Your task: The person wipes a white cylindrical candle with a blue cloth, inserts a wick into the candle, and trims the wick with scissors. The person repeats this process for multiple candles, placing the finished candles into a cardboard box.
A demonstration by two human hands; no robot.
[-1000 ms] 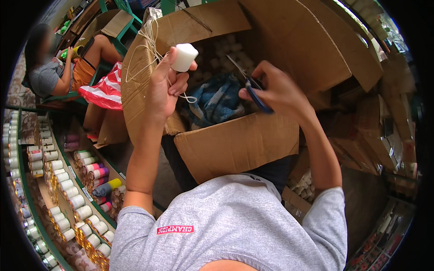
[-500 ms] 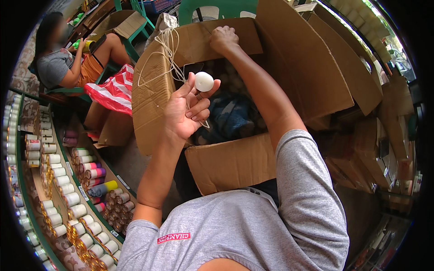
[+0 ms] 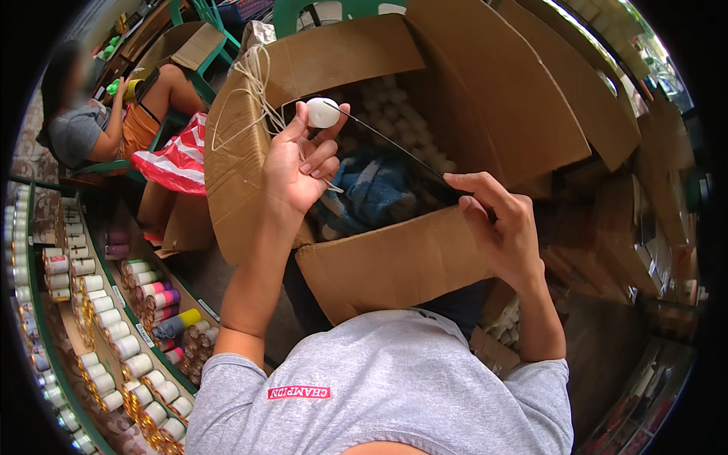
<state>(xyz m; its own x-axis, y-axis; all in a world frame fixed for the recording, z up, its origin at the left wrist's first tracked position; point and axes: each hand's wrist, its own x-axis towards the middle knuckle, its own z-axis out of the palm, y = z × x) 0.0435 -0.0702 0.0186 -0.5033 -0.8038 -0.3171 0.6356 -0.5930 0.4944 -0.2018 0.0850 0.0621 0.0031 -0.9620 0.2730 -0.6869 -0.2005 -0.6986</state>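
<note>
While spools [image 3: 114, 334] are lined up on the shelf at the left edge, a small white spool [image 3: 323, 112] is pinched at the fingertips of the left hand [image 3: 299, 163], above the open cardboard box [image 3: 394, 262]. It is judged light and hard, best gripped at its sides. A thin dark thread [image 3: 394, 148] is drawn taut from it and pinched by the right hand [image 3: 497, 220] over the box's near-right edge.

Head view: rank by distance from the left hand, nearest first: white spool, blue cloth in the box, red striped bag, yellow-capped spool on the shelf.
1. White spool: in the left hand fingertips.
2. Blue cloth: just right, inside the cardboard box.
3. Red striped bag: left, beyond the box wall.
4. Yellow-capped spool: lower left, on the shelf.
</note>
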